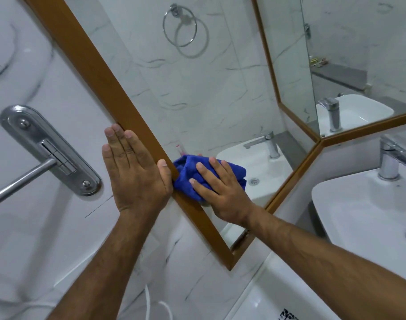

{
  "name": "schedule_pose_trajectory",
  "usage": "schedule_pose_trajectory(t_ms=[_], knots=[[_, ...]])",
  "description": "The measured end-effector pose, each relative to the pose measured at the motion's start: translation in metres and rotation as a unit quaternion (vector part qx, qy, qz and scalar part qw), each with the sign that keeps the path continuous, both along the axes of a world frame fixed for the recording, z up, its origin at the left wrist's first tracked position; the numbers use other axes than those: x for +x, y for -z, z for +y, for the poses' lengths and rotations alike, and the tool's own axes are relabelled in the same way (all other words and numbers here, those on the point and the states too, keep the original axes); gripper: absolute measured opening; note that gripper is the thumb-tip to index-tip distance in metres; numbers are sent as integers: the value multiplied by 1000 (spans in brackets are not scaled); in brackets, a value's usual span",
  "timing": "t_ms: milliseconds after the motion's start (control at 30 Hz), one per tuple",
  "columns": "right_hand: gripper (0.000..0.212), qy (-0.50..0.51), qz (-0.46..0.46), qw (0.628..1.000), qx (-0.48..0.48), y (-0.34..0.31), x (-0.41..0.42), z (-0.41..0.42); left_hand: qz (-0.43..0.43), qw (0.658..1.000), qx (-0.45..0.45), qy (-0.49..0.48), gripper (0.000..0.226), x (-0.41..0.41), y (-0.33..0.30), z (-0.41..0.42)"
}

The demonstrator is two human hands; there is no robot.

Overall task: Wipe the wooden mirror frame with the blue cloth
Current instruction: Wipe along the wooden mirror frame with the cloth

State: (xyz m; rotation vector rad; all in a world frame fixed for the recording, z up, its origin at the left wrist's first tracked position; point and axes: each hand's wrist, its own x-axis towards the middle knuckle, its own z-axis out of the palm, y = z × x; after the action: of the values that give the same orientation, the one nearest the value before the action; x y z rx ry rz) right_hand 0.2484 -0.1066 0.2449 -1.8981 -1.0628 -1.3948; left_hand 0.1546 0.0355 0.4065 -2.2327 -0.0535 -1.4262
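Observation:
The wooden mirror frame [100, 79] runs diagonally from the upper left down to a corner at the lower middle. My right hand [217, 192] presses a bunched blue cloth [185, 176] against the frame's inner edge and the glass beside it. My left hand [135, 167] lies flat on the white marble wall, fingers together, thumb resting on the frame's outer edge just left of the cloth. Part of the cloth is hidden under my right palm.
A chrome flush plate [51, 151] with a bar sticks out of the wall at the left. A white basin [368, 204] with a chrome tap [389, 162] stands at the right. The mirror reflects a towel ring, marble tiles and the basin.

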Motion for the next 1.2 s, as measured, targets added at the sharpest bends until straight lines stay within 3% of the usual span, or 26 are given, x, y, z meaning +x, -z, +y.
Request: schedule_pose_trajectory(t_ms=[200, 400, 467, 633, 767, 900, 1000, 1067, 1200], knots=[[51, 18, 49, 999, 7, 73, -14, 0, 19, 1000, 4, -9, 75, -3, 11, -3], [94, 54, 159, 984, -53, 155, -47, -14, 12, 1000, -25, -6, 79, -1, 16, -9], [100, 49, 208, 975, -57, 171, -59, -15, 21, 999, -48, -10, 80, -2, 21, -12], [106, 29, 251, 966, -53, 165, -68, -13, 57, 996, -62, -13, 80, -10, 46, -14], [108, 12, 304, 952, -29, 117, -73, -8, 68, 993, -100, -16, 85, -13, 71, -17], [89, -21, 245, 969, -16, 79, -71, 11, 75, 991, -108, -5, 86, -12, 106, -18], [83, 15, 252, 967, -25, 98, -76, 9, 62, 991, -114, -4, 87, -7, 120, -18], [100, 41, 282, 957, -64, 120, -88, 2, 47, 993, -112, 5, 86, -4, 122, -18], [107, 91, 376, 906, -171, 162, -105, -18, 26, 994, -105, 23, 80, 2, 125, -17]])
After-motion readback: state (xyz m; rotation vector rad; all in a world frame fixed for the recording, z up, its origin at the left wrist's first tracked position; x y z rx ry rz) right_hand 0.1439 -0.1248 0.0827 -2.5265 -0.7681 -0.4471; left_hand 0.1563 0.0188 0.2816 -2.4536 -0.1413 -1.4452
